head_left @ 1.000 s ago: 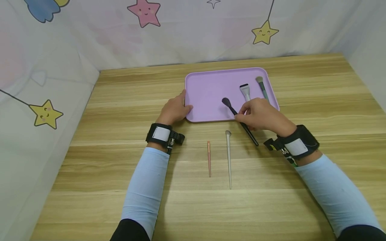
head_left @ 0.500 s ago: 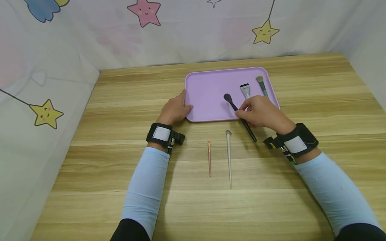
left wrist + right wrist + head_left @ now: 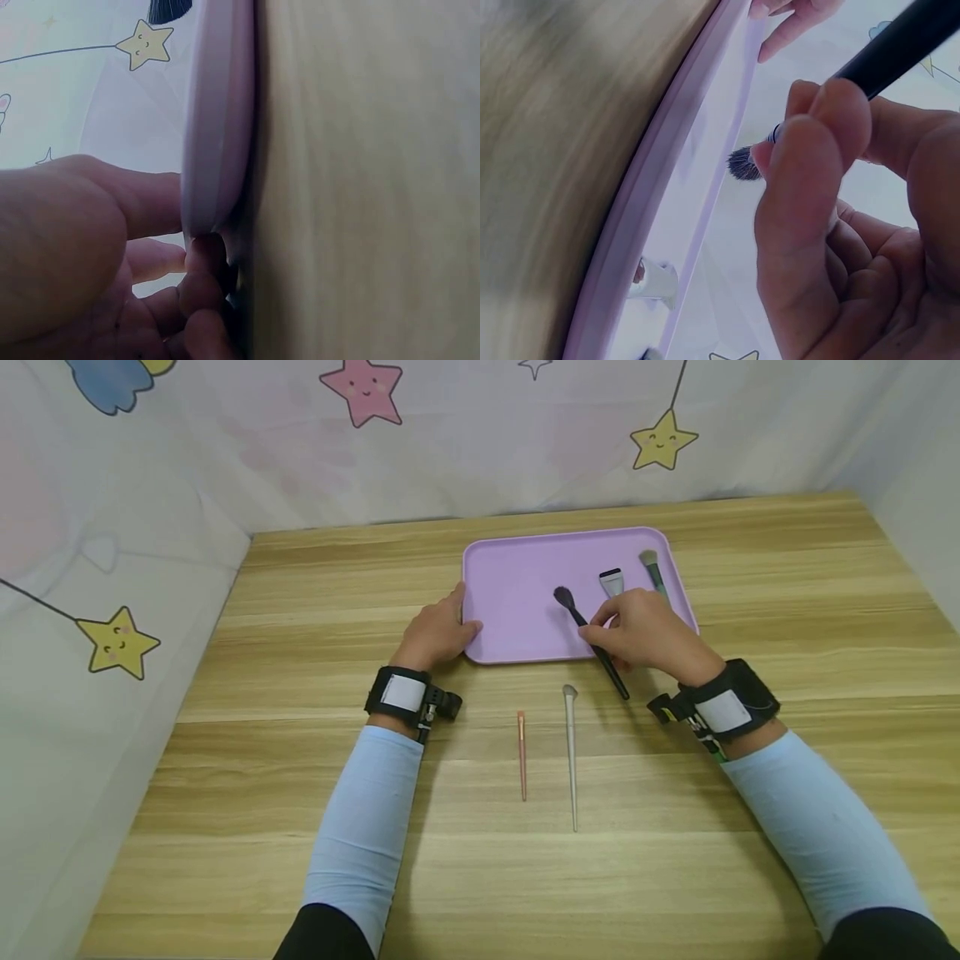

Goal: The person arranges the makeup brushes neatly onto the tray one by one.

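Observation:
My right hand (image 3: 647, 631) pinches a black makeup brush (image 3: 611, 673) by its handle, between thumb and fingers. The brush slants over the near edge of the lilac tray (image 3: 517, 589), its dark bristles above the tray floor. The right wrist view shows the dark bristles (image 3: 742, 164) beyond my fingertips. At the tray's left end, my left hand (image 3: 433, 628) grips the rim, as the left wrist view of the tray rim (image 3: 217, 120) also shows. Inside the tray lie a flat silver brush (image 3: 612, 581), its handle hidden by my right hand, and a green-handled brush (image 3: 654, 573).
On the wooden table (image 3: 300, 635), in front of the tray, lie a short pink brush (image 3: 522, 756) and a longer pale grey brush (image 3: 572, 760). A patterned cloth (image 3: 480, 452) hangs behind the table.
My right hand has moved slightly away from me and left, carrying the black makeup brush, whose bristle end is now further over the tray. My left hand stays on the rim.

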Demonstrator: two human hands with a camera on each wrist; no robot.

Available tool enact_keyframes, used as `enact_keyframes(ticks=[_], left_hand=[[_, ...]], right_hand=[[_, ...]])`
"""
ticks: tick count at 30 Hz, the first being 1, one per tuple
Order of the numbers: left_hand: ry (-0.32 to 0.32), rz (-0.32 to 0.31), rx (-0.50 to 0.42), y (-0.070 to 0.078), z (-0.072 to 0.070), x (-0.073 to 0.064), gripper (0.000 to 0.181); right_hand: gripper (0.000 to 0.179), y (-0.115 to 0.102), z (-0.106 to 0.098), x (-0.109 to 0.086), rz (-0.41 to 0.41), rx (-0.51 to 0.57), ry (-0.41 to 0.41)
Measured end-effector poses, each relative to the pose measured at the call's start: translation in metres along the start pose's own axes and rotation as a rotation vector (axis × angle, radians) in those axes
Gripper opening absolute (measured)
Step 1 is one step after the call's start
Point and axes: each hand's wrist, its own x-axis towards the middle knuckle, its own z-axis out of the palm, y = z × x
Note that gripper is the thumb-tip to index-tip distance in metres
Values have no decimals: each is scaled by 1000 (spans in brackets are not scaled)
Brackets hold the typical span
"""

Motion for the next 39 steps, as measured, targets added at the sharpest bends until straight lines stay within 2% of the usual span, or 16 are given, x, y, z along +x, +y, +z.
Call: enact_keyframes(ticks=[20, 39], left_hand=[[1, 1, 4, 0, 1, 1, 75], [9, 2, 5, 1, 0, -2, 74]], right_hand=[[29, 3, -4, 7, 70, 36, -15], [32, 6, -2, 18, 82, 50, -6]])
